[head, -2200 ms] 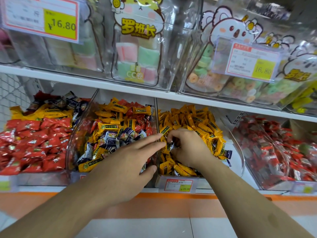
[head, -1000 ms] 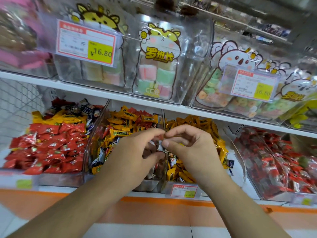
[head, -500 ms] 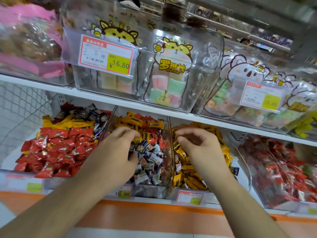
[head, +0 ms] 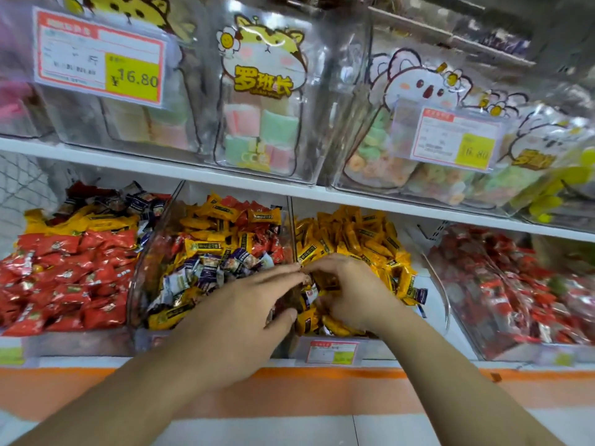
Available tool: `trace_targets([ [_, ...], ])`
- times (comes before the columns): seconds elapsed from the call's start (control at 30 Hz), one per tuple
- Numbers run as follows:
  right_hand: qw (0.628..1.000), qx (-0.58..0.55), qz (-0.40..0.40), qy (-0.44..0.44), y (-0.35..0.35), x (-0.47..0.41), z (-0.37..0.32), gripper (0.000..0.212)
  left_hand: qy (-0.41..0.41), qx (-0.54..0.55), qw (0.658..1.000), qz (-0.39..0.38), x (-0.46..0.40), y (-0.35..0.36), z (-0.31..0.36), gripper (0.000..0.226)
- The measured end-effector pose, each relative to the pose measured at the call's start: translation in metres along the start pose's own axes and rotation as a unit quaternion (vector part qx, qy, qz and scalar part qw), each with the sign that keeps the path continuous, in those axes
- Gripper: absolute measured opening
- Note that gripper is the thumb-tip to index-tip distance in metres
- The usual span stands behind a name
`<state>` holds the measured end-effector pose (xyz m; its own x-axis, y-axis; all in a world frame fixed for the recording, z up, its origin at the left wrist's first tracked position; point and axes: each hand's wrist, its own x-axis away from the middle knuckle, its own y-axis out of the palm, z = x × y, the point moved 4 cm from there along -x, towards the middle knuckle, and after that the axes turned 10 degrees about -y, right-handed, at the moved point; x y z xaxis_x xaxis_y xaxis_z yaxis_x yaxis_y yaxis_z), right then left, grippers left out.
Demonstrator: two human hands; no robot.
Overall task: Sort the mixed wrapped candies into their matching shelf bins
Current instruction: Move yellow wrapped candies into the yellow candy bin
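Lower shelf: four clear bins. Yellow-candy bin point(head: 335, 350): right hand point(head: 351, 292) curled into yellow wrapped candies point(head: 370, 239), grasp unclear; left hand point(head: 244, 312) fingers extended, touching right fingertips

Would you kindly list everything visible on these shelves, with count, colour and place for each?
Red candies: many, red, far-left lower bin.
Mixed candies: many, yellow, red and purple-white, second lower bin.
Yellow candies: many, yellow, third lower bin.
Red-wrapped candies: many, red, far-right lower bin.
Marshmallow bags: several, pastel pink and green, upper shelf centre.
Ring gummies: several bags, pastel, upper shelf right.
Price tags: two above, red-edged with yellow, upper bins.
Left hand: one, reaching to the divider.
Right hand: one, fingers curled in the yellow candies.
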<state>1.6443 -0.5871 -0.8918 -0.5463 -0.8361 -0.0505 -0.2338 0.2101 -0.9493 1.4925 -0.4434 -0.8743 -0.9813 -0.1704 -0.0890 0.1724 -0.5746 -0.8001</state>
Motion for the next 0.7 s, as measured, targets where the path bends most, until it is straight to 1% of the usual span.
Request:
trace_targets([
  [0.13, 1.000, 0.019, 0.005, 0.007, 0.006, -0.004, 0.012, 0.078, 0.008, -0.001, 1.000, 0.003, -0.002, 0.003, -0.003, 0.057],
  [0.2, 1.000, 0.026, 0.010, 0.012, 0.010, -0.006, 0.013, 0.078, 0.009, -0.004, 1.000, 0.005, -0.003, 0.005, -0.003, 0.055],
  [0.27, 0.999, 0.035, 0.026, 0.020, 0.012, -0.006, 0.013, 0.069, 0.011, -0.009, 1.000, 0.007, -0.005, 0.006, -0.003, 0.054],
  [0.4, 0.997, 0.064, 0.036, 0.002, 0.013, -0.004, 0.009, 0.042, 0.004, -0.011, 1.000, 0.000, -0.005, 0.005, -0.002, 0.054],
  [0.5, 0.997, 0.053, 0.055, -0.017, 0.012, -0.002, 0.007, 0.027, 0.000, -0.015, 1.000, -0.006, -0.003, 0.004, -0.001, 0.057],
  [0.6, 0.997, 0.009, 0.074, -0.011, 0.005, 0.005, 0.005, 0.024, -0.001, -0.014, 1.000, -0.009, -0.001, 0.002, -0.001, 0.057],
  [0.7, 0.994, -0.024, 0.101, 0.020, -0.007, 0.014, 0.001, 0.029, 0.002, -0.012, 1.000, -0.004, -0.001, 0.000, -0.002, 0.056],
])
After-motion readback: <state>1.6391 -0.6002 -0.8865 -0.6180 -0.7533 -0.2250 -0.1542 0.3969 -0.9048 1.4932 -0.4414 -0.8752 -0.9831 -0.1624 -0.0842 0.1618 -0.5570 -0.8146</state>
